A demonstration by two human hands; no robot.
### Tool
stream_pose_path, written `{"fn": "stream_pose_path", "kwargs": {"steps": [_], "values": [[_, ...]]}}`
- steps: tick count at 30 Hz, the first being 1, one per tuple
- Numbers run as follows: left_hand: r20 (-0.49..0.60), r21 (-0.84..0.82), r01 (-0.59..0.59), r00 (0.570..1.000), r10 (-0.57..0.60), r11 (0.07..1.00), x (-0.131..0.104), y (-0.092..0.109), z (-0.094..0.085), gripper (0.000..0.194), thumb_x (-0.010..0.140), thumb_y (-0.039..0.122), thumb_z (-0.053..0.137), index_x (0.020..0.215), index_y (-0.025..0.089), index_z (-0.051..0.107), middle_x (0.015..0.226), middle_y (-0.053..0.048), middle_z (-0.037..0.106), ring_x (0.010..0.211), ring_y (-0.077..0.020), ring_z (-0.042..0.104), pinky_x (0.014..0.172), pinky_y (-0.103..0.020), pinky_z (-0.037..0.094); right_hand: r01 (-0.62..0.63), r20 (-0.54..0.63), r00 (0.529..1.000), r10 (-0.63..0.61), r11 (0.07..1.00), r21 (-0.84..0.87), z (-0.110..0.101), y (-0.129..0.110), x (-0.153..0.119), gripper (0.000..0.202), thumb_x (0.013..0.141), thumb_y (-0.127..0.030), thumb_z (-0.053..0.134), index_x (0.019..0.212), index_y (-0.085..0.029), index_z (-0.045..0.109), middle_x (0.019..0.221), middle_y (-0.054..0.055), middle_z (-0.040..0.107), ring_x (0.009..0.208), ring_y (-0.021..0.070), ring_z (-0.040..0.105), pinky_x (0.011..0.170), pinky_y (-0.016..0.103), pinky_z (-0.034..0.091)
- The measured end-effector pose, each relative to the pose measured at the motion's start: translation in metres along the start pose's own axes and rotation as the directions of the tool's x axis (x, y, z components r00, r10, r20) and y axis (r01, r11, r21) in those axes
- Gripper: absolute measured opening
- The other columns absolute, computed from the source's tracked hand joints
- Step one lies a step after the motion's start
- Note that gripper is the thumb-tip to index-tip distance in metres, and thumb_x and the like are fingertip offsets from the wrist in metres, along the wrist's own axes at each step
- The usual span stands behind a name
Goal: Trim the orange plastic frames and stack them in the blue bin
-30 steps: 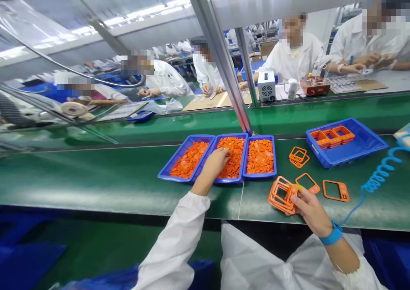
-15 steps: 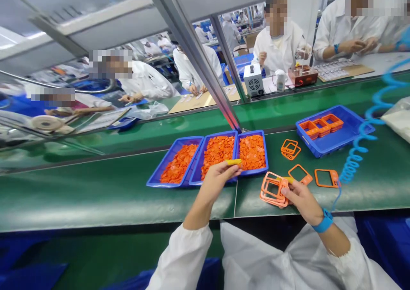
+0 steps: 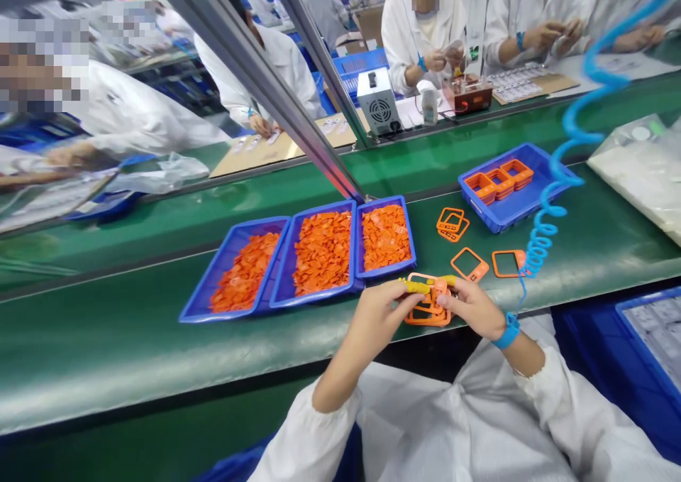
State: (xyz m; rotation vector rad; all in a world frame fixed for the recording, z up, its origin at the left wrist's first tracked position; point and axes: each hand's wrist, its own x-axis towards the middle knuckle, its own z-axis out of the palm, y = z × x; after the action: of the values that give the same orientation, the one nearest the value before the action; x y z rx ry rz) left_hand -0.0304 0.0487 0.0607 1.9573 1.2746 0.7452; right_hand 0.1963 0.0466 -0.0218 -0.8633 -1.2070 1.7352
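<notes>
My right hand (image 3: 475, 304), with a blue wristband and a yellow finger cover, grips several orange frames (image 3: 428, 319) over the bench's near edge. My left hand (image 3: 384, 311) is at the left side of these frames, thumb and covered finger pinched together; whatever is between them is too small to name. Beyond them, three blue trays (image 3: 274, 299) of small orange pieces (image 3: 323, 251) stand side by side. Loose orange frames (image 3: 469, 265) lie on the green bench past my right hand.
A blue tray (image 3: 505, 216) with stacked orange frames stands at the back right, behind a coiled blue cord (image 3: 543, 219). A plastic bag (image 3: 638, 177) lies at the right. Metal posts (image 3: 266, 77) rise behind the trays; people in white coats sit across the bench.
My left hand has moved from beside the right-hand tray of pieces to the frames in my right hand. The view has shifted, so the bench items appear further left.
</notes>
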Motion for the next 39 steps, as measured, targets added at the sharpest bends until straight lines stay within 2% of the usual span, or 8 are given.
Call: {"fn": "stream_pose_path", "kwargs": {"steps": [12,20,24,26,29,31,35,39], "values": [[0.059,0.157,-0.067,0.997,0.059,0.985,0.007,0.002,0.012,0.021,0.110,0.030,0.067,0.100,0.024,0.084,0.079,-0.002,0.073,0.075,-0.0186,0.064,0.070,-0.029,0.047,0.013,0.067,0.998,-0.015,1.000,0.028,-0.003,-0.002,0.000,0.048,0.094,-0.060,0.088,0.124,-0.023,0.080,0.111,0.004,0.079,0.104,0.0265,0.073,0.095,0.040,0.062],[0.136,0.226,-0.175,0.980,0.147,0.958,0.010,-0.003,0.019,0.019,0.113,0.031,0.064,0.105,0.025,0.080,0.095,-0.004,0.078,0.086,-0.0204,0.068,0.077,-0.031,0.053,0.032,0.109,0.994,-0.025,0.997,-0.063,-0.003,-0.003,-0.003,0.043,0.101,-0.064,0.077,0.115,-0.023,0.077,0.101,0.004,0.074,0.099,0.0260,0.069,0.094,0.040,0.061],[-0.011,0.335,-0.179,0.981,0.194,0.925,0.011,-0.005,0.019,0.016,0.106,0.034,0.075,0.118,0.025,0.079,0.130,-0.013,0.076,0.124,-0.0315,0.066,0.104,-0.045,0.055,0.058,0.048,0.997,-0.055,0.996,-0.071,0.000,-0.004,-0.005,0.038,0.101,-0.062,0.078,0.115,-0.027,0.077,0.106,0.004,0.076,0.103,0.0278,0.070,0.098,0.043,0.061],[0.011,0.314,-0.187,0.981,0.193,0.931,0.013,-0.007,0.018,0.022,0.104,0.034,0.078,0.124,0.026,0.079,0.141,-0.013,0.072,0.135,-0.0348,0.062,0.113,-0.050,0.051,0.061,0.040,0.997,-0.058,0.996,-0.068,0.000,-0.004,-0.006,0.039,0.100,-0.062,0.078,0.118,-0.027,0.077,0.111,0.004,0.077,0.106,0.0284,0.070,0.101,0.044,0.060],[0.154,0.145,-0.132,0.982,0.109,0.981,0.017,-0.009,0.017,0.011,0.106,0.031,0.073,0.111,0.023,0.078,0.114,-0.008,0.078,0.104,-0.0251,0.073,0.091,-0.036,0.058,0.063,0.051,0.997,-0.058,0.993,-0.095,0.001,-0.004,-0.008,0.039,0.102,-0.059,0.076,0.120,-0.025,0.079,0.116,0.005,0.078,0.110,0.0293,0.071,0.104,0.044,0.059],[0.168,0.085,-0.080,0.984,0.065,0.993,0.019,-0.007,0.019,0.012,0.106,0.031,0.072,0.100,0.021,0.077,0.098,-0.006,0.076,0.087,-0.0210,0.071,0.079,-0.031,0.057,0.065,0.057,0.997,-0.059,0.993,-0.103,0.001,-0.005,-0.009,0.038,0.103,-0.058,0.074,0.122,-0.026,0.080,0.121,0.006,0.078,0.114,0.0303,0.071,0.107,0.045,0.057],[0.129,0.024,-0.105,0.987,0.101,0.994,0.016,0.002,0.016,0.018,0.106,0.032,0.072,0.120,0.023,0.079,0.115,-0.009,0.080,0.103,-0.0239,0.076,0.091,-0.034,0.060,0.018,0.041,0.999,-0.016,0.999,-0.037,0.002,-0.006,-0.010,0.043,0.100,-0.063,0.077,0.125,-0.028,0.078,0.119,0.006,0.079,0.114,0.0312,0.073,0.108,0.048,0.059],[-0.136,0.167,-0.027,0.989,0.050,0.986,0.013,-0.020,-0.028,0.028,0.111,0.034,0.064,0.133,0.024,0.076,0.128,-0.010,0.081,0.114,-0.0262,0.077,0.102,-0.038,0.060,-0.032,0.000,0.999,0.032,0.999,-0.015,-0.002,-0.004,-0.010,0.044,0.100,-0.065,0.078,0.122,-0.026,0.078,0.112,0.007,0.080,0.112,0.0317,0.076,0.103,0.046,0.061]]}}
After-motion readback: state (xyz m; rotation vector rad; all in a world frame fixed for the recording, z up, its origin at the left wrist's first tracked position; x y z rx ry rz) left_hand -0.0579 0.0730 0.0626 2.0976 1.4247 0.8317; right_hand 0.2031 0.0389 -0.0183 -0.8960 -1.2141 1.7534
